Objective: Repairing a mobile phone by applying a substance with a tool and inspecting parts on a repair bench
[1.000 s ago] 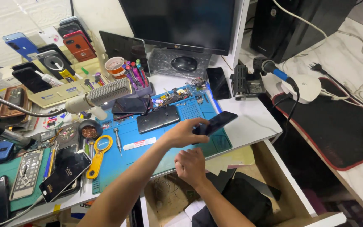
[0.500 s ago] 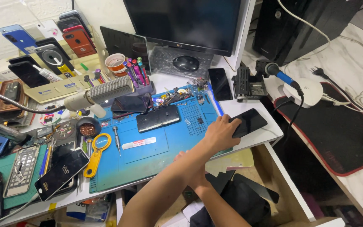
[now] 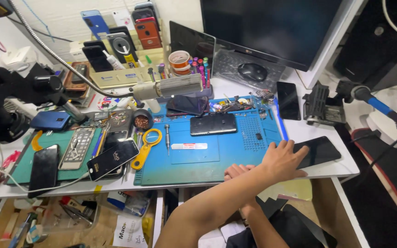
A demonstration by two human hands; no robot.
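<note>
My left hand [image 3: 281, 160] reaches across to the right and lies on the left end of a black phone [image 3: 320, 150]. Its fingers rest on top and the thumb runs along the phone's near edge. The phone lies flat on the white table [image 3: 331, 170], just right of the blue work mat [image 3: 207, 158]. My right hand [image 3: 236, 171] sits at the table's front edge under my left forearm. Only its knuckles show, and what it holds is hidden.
On the mat lie another black phone [image 3: 213, 124], a screwdriver [image 3: 167, 139] and a yellow ring tool [image 3: 145, 147]. Several phones lie on the green mat [image 3: 24, 165] at left. A monitor [image 3: 276, 27], a mouse [image 3: 252, 71], a soldering iron [image 3: 368, 98] and a microscope arm [image 3: 19, 92] stand around.
My left hand carried the black phone from above the blue mat to the right and lowered it onto the white table. The camera moved closer to the bench.
</note>
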